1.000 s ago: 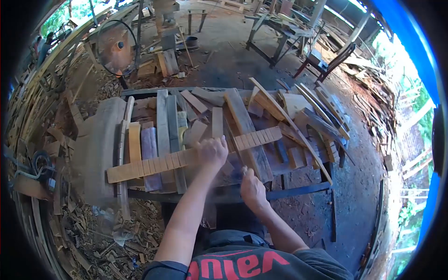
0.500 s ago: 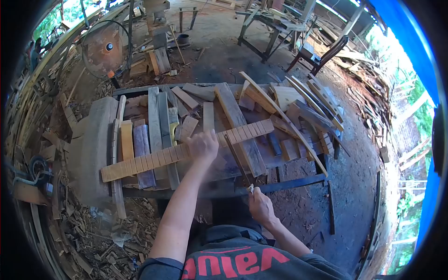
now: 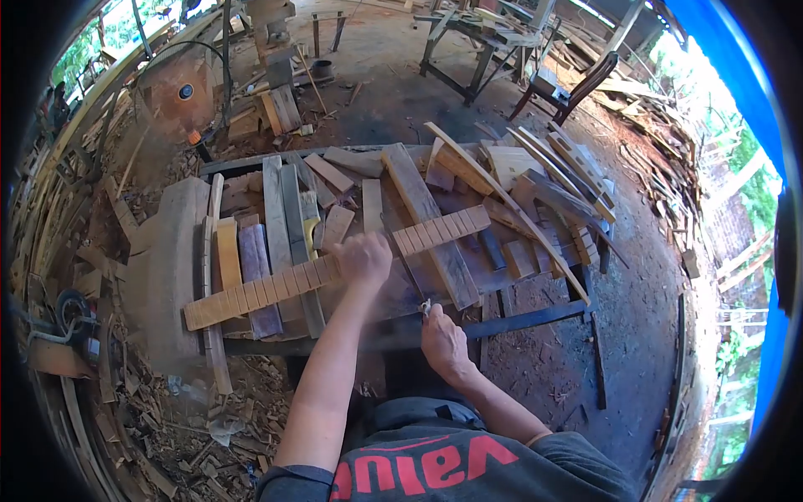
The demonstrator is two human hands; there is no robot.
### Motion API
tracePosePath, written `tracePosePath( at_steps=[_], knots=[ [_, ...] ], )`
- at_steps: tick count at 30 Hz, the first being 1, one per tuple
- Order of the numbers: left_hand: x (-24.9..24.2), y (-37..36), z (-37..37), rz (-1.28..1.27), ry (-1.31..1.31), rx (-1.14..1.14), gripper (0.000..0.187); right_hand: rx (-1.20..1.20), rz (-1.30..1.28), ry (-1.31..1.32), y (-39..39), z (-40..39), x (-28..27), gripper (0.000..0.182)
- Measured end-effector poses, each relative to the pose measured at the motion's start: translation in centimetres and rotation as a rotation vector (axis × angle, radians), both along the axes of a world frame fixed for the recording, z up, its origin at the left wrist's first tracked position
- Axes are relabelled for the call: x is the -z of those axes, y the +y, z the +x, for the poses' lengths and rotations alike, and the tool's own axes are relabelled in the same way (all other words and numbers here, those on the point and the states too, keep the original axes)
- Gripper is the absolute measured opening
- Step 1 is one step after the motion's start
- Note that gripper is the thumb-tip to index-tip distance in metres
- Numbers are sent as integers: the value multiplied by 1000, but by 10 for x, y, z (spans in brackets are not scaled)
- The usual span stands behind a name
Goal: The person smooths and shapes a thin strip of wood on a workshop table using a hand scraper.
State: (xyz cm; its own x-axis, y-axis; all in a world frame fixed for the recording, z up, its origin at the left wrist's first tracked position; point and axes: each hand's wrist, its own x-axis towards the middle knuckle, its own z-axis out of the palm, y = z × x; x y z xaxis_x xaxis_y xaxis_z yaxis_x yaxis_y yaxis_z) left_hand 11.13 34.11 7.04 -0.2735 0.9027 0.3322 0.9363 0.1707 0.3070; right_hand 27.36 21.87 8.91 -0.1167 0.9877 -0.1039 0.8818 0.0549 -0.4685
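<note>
A long wooden strip [image 3: 251, 294] with many crosswise grooves lies slantwise over other boards on the workbench. My left hand [image 3: 365, 258] is closed around its middle, pressing from above. In my right hand [image 3: 444, 341], near the bench's front edge, is a long, narrow, dark file-like tool [image 3: 410, 272] with a pale grip end. The tool runs up and away from that hand and crosses the strip just right of my left hand. Whether its edge has teeth is too small to tell. Under the strip lies a thick plank [image 3: 427, 213].
The workbench [image 3: 368, 341] carries several loose boards and offcuts, including a long thin batten [image 3: 510, 213] at the right. A round fan [image 3: 186, 90] stands at the back left. A chair [image 3: 565, 92] is beyond the bench. Wood scraps [image 3: 192, 410] cover the floor at left.
My right hand has moved forward and left, pushing the tool farther across the strip. My left hand and the strip stay nearly in place, while the view has shifted slightly.
</note>
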Motion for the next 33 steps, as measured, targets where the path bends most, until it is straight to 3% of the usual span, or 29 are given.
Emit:
tracePosePath(
  at_steps=[9, 12, 15, 21, 27, 33],
  knots=[
    [8, 5, 1, -27, -19, -13, 37, -20, 25, 16, 67, -43, -5, 11],
    [0, 2, 1, -44, -27, -13, 37, 29, -140, -49, 26, -23, -20, 13],
    [-1, 1, 0, -2, 28, -7, 34, 29, -147, -88, 17, -22, -19, 13],
    [7, 4, -1, 9, 7, -7, 36, -35, -15, -7, 89, -53, -7, 13],
    [0, 2, -2, -5, 21, -27, 36, 5, -147, -81, 22, -20, -18, 14],
    [2, 3, 0, 7, 21, -7, 35, -34, 23, 39, 96, -57, -6, 14]
  ],
)
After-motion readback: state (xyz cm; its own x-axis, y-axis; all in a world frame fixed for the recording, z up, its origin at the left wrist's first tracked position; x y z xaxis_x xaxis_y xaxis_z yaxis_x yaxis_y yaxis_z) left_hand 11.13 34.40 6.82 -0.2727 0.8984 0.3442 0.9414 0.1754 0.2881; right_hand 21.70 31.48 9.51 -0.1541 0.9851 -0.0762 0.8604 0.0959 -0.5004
